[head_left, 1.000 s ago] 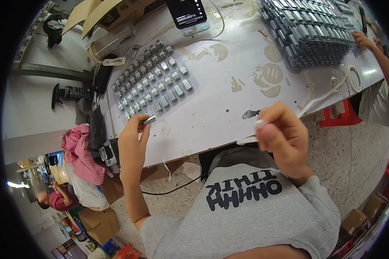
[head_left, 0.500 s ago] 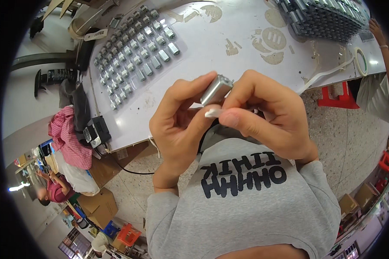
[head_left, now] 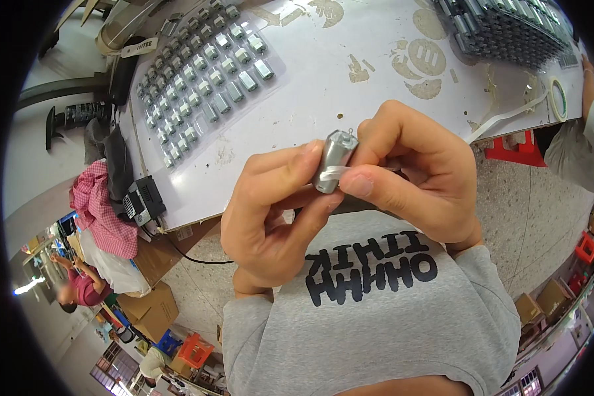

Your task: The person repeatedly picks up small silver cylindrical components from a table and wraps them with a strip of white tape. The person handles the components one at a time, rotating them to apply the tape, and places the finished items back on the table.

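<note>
A small silver electric motor (head_left: 340, 146) stands tilted between my two hands, above the near table edge. The fingertips of my left hand (head_left: 264, 204) are closed on its left side and lower end. With thumb and forefinger, my right hand (head_left: 426, 175) pinches a white strip (head_left: 334, 173) that looks like tape. The strip lies across the motor's lower side. Part of the strip is hidden behind my right fingers, which are close to the motor's right side.
At the left, a clear plastic tray (head_left: 278, 65) holds rows of similar motors. Stacked trays of motors (head_left: 508, 36) stand at the far right. Near them lies a tape roll (head_left: 558, 99) with a long white strip. A black device (head_left: 144, 200) sits at the left edge.
The motor has turned more upright and moved slightly down and right. The white strip, apart from the motor before, now lies against its side. My left fingers have shifted along the motor.
</note>
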A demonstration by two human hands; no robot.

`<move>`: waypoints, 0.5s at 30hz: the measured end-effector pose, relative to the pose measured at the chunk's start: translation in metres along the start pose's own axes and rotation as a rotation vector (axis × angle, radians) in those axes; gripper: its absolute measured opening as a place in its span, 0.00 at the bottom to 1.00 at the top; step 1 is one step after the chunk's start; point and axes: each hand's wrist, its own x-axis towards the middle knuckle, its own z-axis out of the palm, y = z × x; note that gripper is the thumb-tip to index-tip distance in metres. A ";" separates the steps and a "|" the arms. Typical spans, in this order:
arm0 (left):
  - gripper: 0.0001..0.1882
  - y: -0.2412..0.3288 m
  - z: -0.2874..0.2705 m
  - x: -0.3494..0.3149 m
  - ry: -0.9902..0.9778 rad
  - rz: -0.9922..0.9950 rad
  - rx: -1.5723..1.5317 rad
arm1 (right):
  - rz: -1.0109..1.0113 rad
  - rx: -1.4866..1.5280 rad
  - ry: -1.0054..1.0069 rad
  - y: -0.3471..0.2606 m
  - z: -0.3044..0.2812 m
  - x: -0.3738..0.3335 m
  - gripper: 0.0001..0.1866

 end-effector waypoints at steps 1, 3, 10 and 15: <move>0.22 0.000 -0.001 0.000 -0.013 0.013 0.034 | 0.006 0.004 0.001 0.000 0.000 0.000 0.06; 0.23 -0.001 -0.002 -0.001 -0.016 0.038 0.061 | 0.020 0.000 -0.026 -0.002 -0.002 0.001 0.06; 0.26 -0.001 0.001 -0.005 -0.009 0.137 0.316 | 0.034 -0.009 -0.004 0.001 -0.002 0.001 0.08; 0.27 -0.001 0.008 -0.010 0.014 0.201 0.424 | 0.015 -0.291 -0.056 -0.001 -0.008 0.005 0.10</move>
